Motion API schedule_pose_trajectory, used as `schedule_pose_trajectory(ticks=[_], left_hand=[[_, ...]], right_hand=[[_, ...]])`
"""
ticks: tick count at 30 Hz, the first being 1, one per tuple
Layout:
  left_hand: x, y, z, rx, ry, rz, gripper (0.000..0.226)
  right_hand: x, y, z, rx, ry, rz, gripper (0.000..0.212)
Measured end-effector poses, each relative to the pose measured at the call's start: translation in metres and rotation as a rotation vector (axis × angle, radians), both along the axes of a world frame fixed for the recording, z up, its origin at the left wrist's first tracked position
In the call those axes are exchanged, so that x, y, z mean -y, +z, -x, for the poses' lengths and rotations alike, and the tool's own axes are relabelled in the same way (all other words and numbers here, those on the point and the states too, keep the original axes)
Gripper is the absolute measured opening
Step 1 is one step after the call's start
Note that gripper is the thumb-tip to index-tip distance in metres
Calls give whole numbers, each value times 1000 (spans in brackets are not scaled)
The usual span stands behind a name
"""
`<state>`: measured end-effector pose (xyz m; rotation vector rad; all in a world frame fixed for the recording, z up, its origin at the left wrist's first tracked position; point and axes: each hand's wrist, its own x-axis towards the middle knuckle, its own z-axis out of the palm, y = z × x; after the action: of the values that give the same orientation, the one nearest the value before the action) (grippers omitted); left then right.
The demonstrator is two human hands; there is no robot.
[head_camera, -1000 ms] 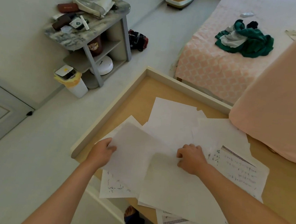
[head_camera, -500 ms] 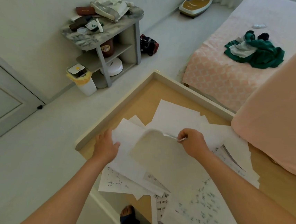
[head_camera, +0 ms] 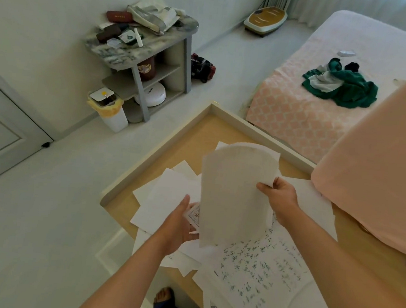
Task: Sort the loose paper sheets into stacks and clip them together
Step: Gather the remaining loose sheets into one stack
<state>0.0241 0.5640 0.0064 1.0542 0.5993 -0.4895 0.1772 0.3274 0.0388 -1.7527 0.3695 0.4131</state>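
Right hand (head_camera: 277, 195): pinched on the right edge of the lifted sheet (head_camera: 235, 194).
Left hand (head_camera: 180, 226): held straight-fingered, gripping nothing, below-left of the lifted sheet.
Risk: the lifted sheet may be creased or dropped, being held one-sidedly.

Grey shelf unit (head_camera: 160, 75) by the wall:
- top cluttered with a red case (head_camera: 119, 16) and a cloth bag (head_camera: 153, 16)
- round white device (head_camera: 153, 95) on the low shelf

White bin (head_camera: 115, 118) with yellow liner, beside the shelf unit.

Green garment (head_camera: 347, 89) heaped on the pink-patterned bed (head_camera: 297, 118).

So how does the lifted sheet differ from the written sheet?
The lifted sheet is raised and curved, pinched by the right hand; the written sheet lies flat on the pile. The lifted sheet shows a blank side; the written sheet is covered in handwriting. Both are white paper.
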Motion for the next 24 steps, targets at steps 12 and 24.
schedule_pose_trajectory(ticks=[12,24], left_hand=[[-51,-6,-10,-128,352,-347,25],[-61,-21,37,-296,515,-678,49]], right_hand=[[-4,-4,2,18,399,362,10],[-129,-38,30,108,772,434,27]])
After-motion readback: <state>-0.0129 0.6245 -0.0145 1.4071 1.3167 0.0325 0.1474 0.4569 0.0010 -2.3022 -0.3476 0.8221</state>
